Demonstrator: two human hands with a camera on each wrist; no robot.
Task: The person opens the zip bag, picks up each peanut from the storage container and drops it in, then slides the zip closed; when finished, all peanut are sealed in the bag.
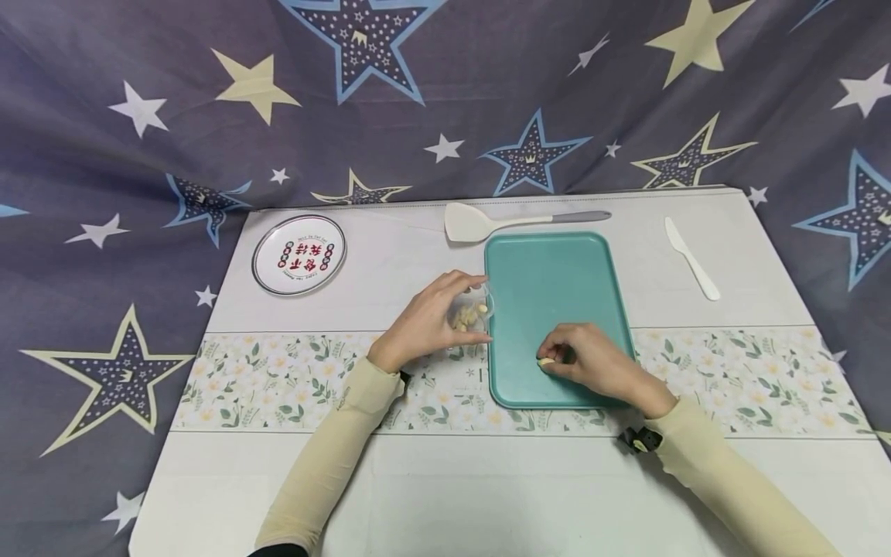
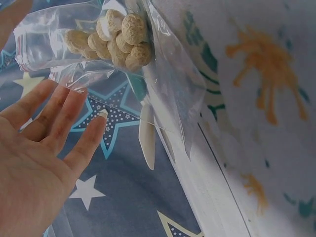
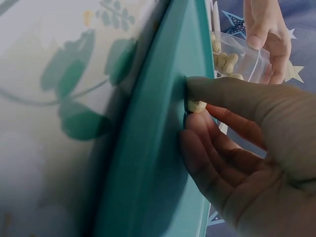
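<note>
A clear zip bag (image 2: 44, 37) with several peanuts (image 2: 133, 28) in it lies at the left edge of the teal tray (image 1: 550, 286). My left hand (image 1: 426, 321) holds this bag by its mouth end, thumb and fingers spread to either side of it. Low over the tray's lower half, my right hand (image 1: 592, 360) pinches a single peanut (image 3: 197, 106) between thumb and fingertips. Most of that peanut is hidden behind the fingers in the right wrist view.
Behind the tray lies a white spatula (image 1: 469, 223) with a grey handle. A white knife (image 1: 691, 257) lies to the tray's right. At the far left sits a round white plate (image 1: 267, 259) with red lettering. A star-patterned cloth (image 1: 487, 93) hangs behind the table.
</note>
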